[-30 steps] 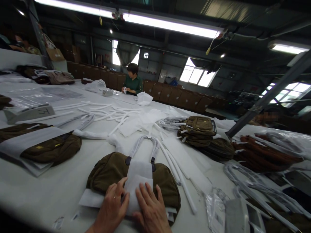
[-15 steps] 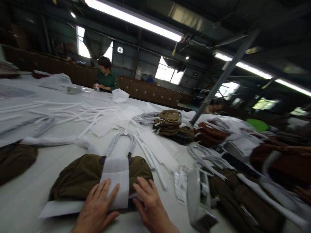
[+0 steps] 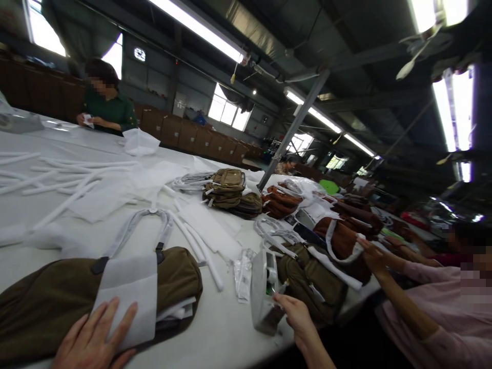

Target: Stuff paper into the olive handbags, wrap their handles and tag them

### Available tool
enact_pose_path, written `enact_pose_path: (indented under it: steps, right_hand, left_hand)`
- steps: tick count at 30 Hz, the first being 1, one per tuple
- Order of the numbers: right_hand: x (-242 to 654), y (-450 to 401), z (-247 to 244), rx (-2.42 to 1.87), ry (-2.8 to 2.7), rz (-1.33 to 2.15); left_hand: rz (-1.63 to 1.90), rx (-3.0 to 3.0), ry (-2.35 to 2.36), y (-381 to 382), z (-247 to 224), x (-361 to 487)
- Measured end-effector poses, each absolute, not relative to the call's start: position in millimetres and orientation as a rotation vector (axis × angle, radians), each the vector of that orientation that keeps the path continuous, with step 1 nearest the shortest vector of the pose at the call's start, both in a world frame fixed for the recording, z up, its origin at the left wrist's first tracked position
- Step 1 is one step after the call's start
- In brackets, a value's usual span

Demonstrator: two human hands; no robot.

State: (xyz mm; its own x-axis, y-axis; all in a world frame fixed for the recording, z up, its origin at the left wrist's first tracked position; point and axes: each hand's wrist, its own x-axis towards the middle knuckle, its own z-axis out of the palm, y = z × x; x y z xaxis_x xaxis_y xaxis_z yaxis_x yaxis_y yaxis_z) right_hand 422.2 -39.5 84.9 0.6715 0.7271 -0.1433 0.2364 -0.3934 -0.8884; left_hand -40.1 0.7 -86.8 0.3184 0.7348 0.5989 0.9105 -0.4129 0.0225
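Observation:
My left hand (image 3: 96, 333) lies with fingers spread on a white foam sheet (image 3: 130, 287). The sheet is wrapped over an olive-green handbag (image 3: 49, 287) lying on the table. The bag's handle (image 3: 132, 225) stands up behind, covered in a clear-looking wrap, and white packing shows at its right end. Off to the right, my right hand (image 3: 295, 312) is pinched closed at the edge of a grey tape dispenser (image 3: 261, 302). Its thumb and finger appear to grip the end of the tape, which is hardly visible.
White foam tubes (image 3: 73, 177) and foam sheets (image 3: 207, 225) cover the table's far side. Several olive bags (image 3: 225, 187) and brown bags (image 3: 280, 200) are piled behind the dispenser. A co-worker in pink (image 3: 423, 302) handles a brown bag at right; another in green (image 3: 109, 110) stands across the table.
My right hand has left the foam sheet and bag and reached right to the tape dispenser. My left hand still presses the sheet. The view has turned right.

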Motion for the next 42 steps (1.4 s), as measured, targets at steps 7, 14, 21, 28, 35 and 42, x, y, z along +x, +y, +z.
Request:
enact_pose_path:
  steps: [7,14,21,28,35,42]
  right_hand:
    - [415,-76,91,-1.835,-0.787,0.432]
    - [383,-98,27,-1.734,-0.415,0.699]
    - [375,-120,8,-1.870,-0.718,0.616]
    - [309,-76,94,-1.605,-1.737,0.696]
    - [194,51,158,-0.931,-2.636,0.892]
    - [91,141,147,-0.752,-3.217,0.609]
  left_hand:
    - [-0.733,-2.288,-1.531,-4,-79,-39]
    - [-0.673,-2.299,-1.589,-9,-71,-36]
    - [-0.670,-2.323,-1.537,-9,-68,-34]
    - [-0.585,-2.339,-1.589,-11,-39,-29]
    - [-0.679,-2.242,-1.586,-4,-27,-24]
    - [-0.431,-2.269,-1.722,-1,-37,-12]
